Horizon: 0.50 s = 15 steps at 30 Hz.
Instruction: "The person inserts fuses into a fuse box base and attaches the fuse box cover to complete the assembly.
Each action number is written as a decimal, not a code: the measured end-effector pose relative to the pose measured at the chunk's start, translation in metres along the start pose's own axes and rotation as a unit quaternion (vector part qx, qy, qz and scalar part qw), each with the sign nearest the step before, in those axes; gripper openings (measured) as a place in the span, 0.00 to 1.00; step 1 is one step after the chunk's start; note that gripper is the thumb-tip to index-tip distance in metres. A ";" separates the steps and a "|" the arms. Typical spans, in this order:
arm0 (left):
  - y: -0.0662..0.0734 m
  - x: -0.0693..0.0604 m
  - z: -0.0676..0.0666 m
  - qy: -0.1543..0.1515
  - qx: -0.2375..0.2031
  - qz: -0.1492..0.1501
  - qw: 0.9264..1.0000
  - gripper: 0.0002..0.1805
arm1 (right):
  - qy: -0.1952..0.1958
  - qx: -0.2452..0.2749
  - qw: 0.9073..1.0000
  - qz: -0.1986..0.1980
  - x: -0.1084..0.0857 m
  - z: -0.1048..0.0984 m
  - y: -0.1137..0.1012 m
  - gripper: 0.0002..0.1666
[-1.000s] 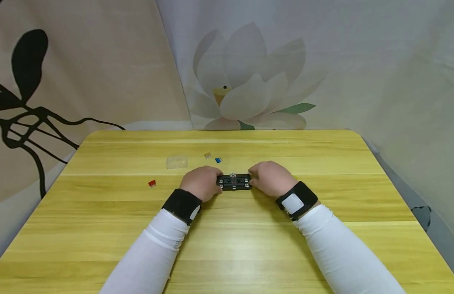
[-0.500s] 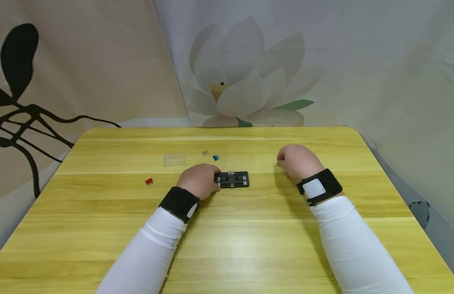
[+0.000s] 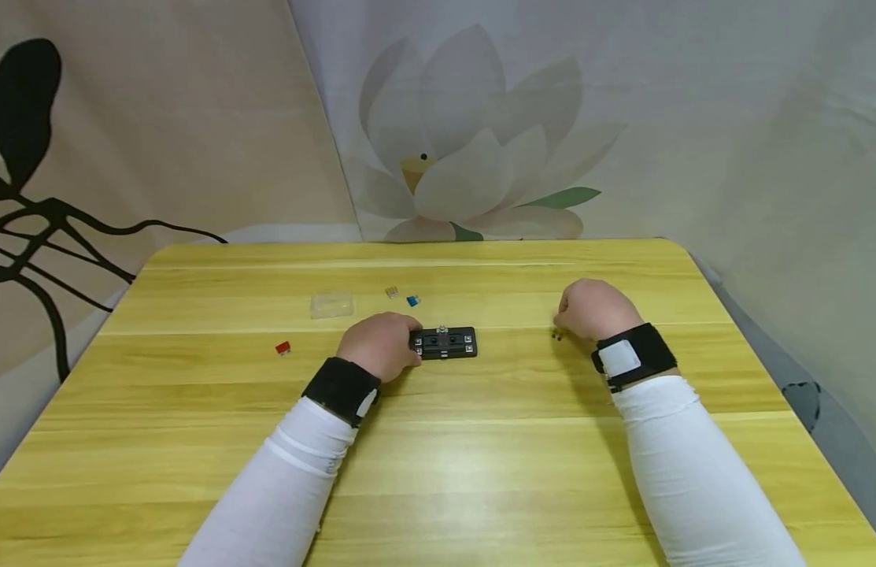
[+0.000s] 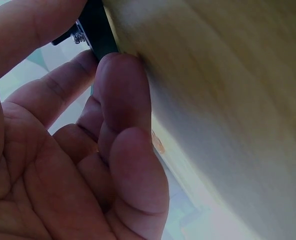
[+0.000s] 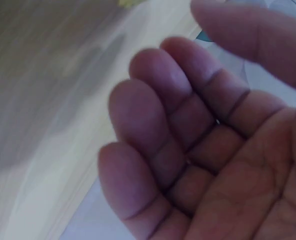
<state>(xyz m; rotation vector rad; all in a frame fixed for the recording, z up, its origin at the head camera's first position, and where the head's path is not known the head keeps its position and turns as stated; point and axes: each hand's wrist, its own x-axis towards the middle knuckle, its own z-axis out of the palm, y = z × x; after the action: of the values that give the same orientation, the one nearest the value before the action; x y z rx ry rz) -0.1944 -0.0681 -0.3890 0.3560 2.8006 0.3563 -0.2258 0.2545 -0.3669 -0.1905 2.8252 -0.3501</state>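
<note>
My left hand (image 3: 378, 346) pinches the left end of a black fuse holder (image 3: 455, 344), a flat oblong block with metal terminals lying on the table. In the left wrist view its dark edge (image 4: 100, 30) shows between the thumb and the fingers (image 4: 123, 85). Off to the right, my right hand (image 3: 596, 309) hovers low, its fingertips right by tiny brass-coloured pieces (image 3: 556, 335) on the wood. Their exact kind is too small to tell. The right wrist view shows the fingers (image 5: 138, 112) loosely bent, with the thumb apart and nothing held.
Behind the fuse holder lie a small blue piece (image 3: 412, 301) and a pale amber piece (image 3: 391, 292), both like blade fuses. A clear plastic cover (image 3: 331, 305) and a red piece (image 3: 283, 347) lie to the left on the wooden table (image 3: 438, 472).
My right hand has let go of the fuse holder's right end and moved right to the brass-coloured pieces. The left hand keeps its hold.
</note>
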 end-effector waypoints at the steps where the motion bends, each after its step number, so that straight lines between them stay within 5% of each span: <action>1: 0.000 0.000 0.000 0.000 0.001 0.000 1.000 0.28 | -0.005 -0.001 1.000 0.001 0.000 0.001 0.002 0.11; 15: 0.002 0.001 0.000 -0.002 0.000 -0.001 1.000 0.28 | -0.034 -0.002 0.999 0.011 -0.002 0.002 0.004 0.14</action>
<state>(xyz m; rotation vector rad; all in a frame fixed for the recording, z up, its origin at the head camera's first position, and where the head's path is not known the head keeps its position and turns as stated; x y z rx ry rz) -0.1950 -0.0661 -0.3883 0.3536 2.7973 0.3540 -0.2238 0.2585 -0.3689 -0.1680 2.7579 -0.3273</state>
